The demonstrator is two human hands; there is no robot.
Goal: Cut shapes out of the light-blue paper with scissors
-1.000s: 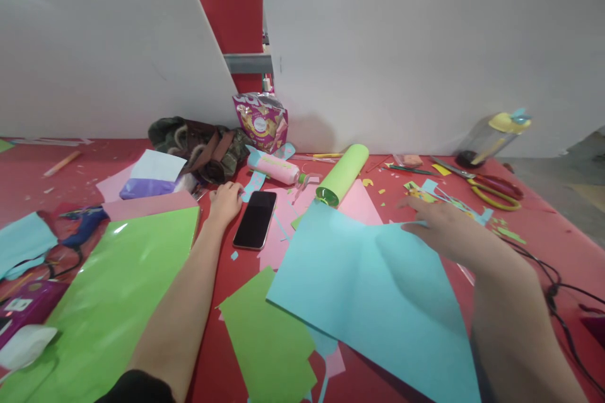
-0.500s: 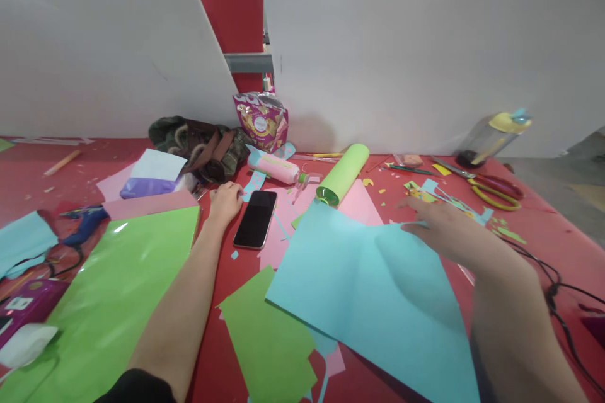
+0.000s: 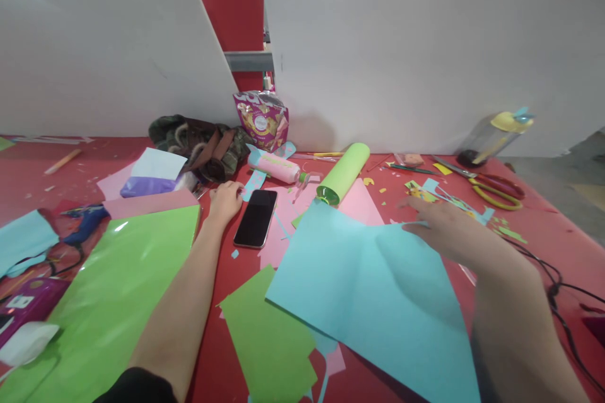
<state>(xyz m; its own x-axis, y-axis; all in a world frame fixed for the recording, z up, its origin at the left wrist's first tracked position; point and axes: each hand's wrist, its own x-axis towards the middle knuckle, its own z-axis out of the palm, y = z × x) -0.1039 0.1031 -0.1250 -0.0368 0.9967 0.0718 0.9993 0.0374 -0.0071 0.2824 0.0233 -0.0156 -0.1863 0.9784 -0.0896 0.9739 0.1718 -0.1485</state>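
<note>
My left hand (image 3: 225, 201) rests on the red table with its fingers loosely bent and nothing visible in them. Just right of it lies a black-screened phone (image 3: 256, 218). A creased sheet of light blue paper (image 3: 373, 293) fills the front middle, curving up at its right side. My right hand (image 3: 442, 221) has that sheet's upper right edge between thumb and fingers. Touching the sheet's far corner is a bottle wrapped in light green paper (image 3: 344, 173), lying on pink paper (image 3: 366, 204). A cut green paper piece (image 3: 269, 340) lies partly under the blue sheet.
Left are a large green sheet (image 3: 127, 283), a blue glue gun (image 3: 86, 225) and a purple device (image 3: 35, 302). Behind stand a camouflage bag (image 3: 198, 148), a snack pouch (image 3: 262, 119) and white panels (image 3: 425, 56). Right lie scissors (image 3: 491, 189), a clear bottle (image 3: 494, 138) and black cables (image 3: 553, 289).
</note>
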